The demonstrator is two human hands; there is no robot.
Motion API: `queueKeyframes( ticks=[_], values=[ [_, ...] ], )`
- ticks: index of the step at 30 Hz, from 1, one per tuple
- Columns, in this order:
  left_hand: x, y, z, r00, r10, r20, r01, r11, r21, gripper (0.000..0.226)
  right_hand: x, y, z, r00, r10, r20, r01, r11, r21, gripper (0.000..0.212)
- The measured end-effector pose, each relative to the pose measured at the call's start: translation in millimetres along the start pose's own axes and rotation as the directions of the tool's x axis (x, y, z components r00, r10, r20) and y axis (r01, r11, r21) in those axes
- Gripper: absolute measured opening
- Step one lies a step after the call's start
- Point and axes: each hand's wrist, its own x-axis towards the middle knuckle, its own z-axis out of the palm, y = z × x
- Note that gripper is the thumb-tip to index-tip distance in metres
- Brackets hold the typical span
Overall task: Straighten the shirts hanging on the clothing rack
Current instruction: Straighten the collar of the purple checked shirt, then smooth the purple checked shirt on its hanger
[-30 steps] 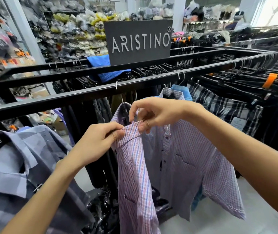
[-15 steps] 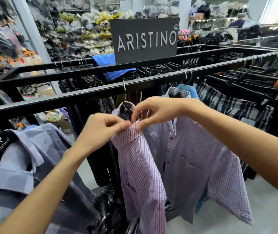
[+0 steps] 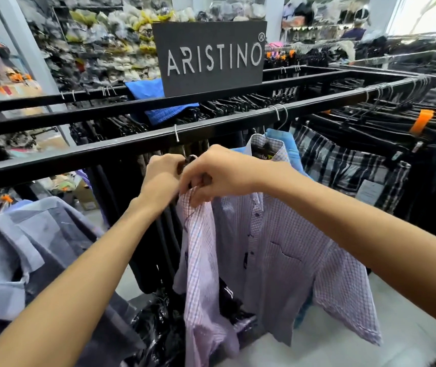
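Clearly the job is in its middle stretch, judging by the single head view. A pink checked shirt (image 3: 201, 250) hangs from the front black rail (image 3: 79, 152) of the clothing rack, its collar bunched and its front twisted narrow, so it seems to be the one in hand. Just beside it on the right, a lilac checked shirt (image 3: 285, 260) hangs flatter, buttoned, with its pocket showing and its collar up near the rail; it looks fairly tidy, though whether it counts as finished cannot be told. At the lower left a grey-blue shirt (image 3: 26, 247) lies slumped and creased, and likely remains to be dealt with. Plaid shirts (image 3: 344, 165) crowd the rail further right, too packed to judge.

Both hands meet at the pink shirt's neck, just under the rail. The left hand (image 3: 162, 178) has its fingers curled in at the collar and hanger top; exactly what it pinches is hidden by the other hand. The right hand (image 3: 219, 173) is curled too, its fingertips (image 3: 198, 200) pinching the collar edge of the pink shirt from above. A metal hanger hook (image 3: 176, 132) sits over the rail directly above them, and a dark ARISTINO sign (image 3: 209, 56) stands behind.
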Motion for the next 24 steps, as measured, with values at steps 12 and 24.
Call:
queueKeyframes(
  ticks=[12, 24],
  values=[
    [-84.7, -2.8, 21.1, 0.798, -0.472, 0.374, 0.568, 0.384, -0.728, 0.042, -72.3, -6.2, 118.5, 0.937, 0.178, -0.302, 0.008, 0.851, 0.525, 0.075],
    [-271.1, 60.0, 80.8, 0.53, -0.828, 0.18, 0.523, 0.152, -0.839, 0.023, -133.1, -58.7, 217.2, 0.976, 0.206, -0.066, -0.059, 0.547, 0.835, 0.015]
  ],
)
